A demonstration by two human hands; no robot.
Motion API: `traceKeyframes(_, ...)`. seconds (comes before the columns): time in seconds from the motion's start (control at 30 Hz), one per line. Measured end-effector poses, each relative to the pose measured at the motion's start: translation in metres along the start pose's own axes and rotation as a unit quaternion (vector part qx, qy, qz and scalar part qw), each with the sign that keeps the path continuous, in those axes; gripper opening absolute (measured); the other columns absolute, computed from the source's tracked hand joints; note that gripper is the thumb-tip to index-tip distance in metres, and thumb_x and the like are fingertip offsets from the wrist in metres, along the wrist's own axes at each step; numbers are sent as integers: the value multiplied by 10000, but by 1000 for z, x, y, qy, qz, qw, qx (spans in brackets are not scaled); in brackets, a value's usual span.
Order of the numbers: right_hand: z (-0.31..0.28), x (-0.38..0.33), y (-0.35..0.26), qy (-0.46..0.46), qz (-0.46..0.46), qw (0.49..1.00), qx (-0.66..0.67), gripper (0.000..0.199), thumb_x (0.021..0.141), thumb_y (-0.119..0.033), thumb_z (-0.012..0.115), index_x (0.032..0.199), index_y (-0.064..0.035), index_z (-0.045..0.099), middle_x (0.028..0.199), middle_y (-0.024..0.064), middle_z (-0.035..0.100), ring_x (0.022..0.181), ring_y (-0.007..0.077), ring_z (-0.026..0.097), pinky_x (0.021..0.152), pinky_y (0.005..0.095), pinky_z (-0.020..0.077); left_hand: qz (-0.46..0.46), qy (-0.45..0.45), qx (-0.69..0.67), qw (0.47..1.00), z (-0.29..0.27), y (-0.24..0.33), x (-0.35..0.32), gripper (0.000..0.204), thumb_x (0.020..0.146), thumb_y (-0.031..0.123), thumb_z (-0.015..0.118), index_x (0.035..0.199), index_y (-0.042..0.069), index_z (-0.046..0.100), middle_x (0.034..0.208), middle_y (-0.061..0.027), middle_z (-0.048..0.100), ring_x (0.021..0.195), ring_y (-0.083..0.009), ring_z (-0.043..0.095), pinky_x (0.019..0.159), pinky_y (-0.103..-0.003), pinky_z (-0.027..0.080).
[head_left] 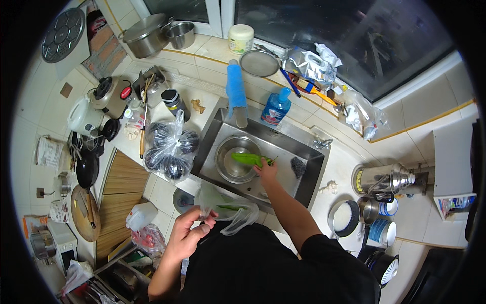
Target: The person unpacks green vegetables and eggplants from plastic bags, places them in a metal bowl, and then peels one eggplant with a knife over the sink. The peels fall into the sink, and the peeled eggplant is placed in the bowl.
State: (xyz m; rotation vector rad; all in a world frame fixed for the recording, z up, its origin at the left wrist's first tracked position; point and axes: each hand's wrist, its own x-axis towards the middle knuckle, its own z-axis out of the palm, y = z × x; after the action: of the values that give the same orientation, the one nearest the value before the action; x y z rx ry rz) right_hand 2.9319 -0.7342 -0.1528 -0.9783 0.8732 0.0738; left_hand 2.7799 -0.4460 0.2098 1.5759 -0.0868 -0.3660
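My right hand is closed on the stem end of a long green pepper. The pepper lies across a round metal bowl that stands in the stainless steel sink. Close to my body, my left hand is closed on a thin clear plastic bag. Another green pepper shows inside that bag. A dark scouring pad rests in the sink to the right of my right hand.
Left of the sink sits a tied plastic bag of dark round items. Behind the basin stand a blue bottle and a tap covered in blue cloth. A steel flask and a pan of white grains are at the right.
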Motion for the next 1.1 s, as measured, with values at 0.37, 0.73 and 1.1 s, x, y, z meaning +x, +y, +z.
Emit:
traceKeyframes(0.37,-22,9,33,-75,112,988,-74,500,973,-135,612,1433,-83,424,1361,118,537,1238,260,556,934,400,546,-26,-11,-4,1000,3,6,5,131,884,87,588,943,-29,599,1221,-158,643,965,-204,637,862,-330,496)
traceKeyframes(0.73,-32,-253,-80,-348,-455,484,-662,1036,699,-292,869,1573,-159,329,1650,254,124,1530,420,167,1207,527,247,13,-47,11,999,10,9,22,234,913,94,582,1087,-59,619,1298,-163,600,951,-200,644,815,-305,510)
traceKeyframes(1.1,-5,-243,-63,-527,-31,834,161,269,1075,-148,383,1137,25,579,1415,168,536,1400,308,451,1117,487,388,184,158,312,919,17,5,14,95,854,15,650,928,-42,636,1030,-170,631,892,-335,618,800,-363,501)
